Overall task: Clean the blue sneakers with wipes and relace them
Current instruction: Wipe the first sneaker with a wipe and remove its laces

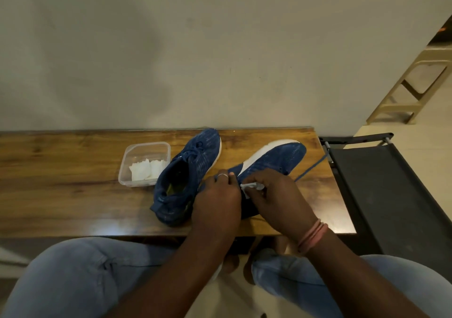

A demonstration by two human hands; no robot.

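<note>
Knees [73, 276] nearest — hands [217, 200] hide sneaker [274, 158]; wipe tub [144, 163] left.

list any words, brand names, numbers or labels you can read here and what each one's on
None can be read.
Left sneaker: no legible logo or text; the insole marking is too dark and blurred.
Right sneaker, held by the left hand and the right hand with a wipe: only a plain white patch, no text.
Plastic container of wipes: no label visible.
</note>
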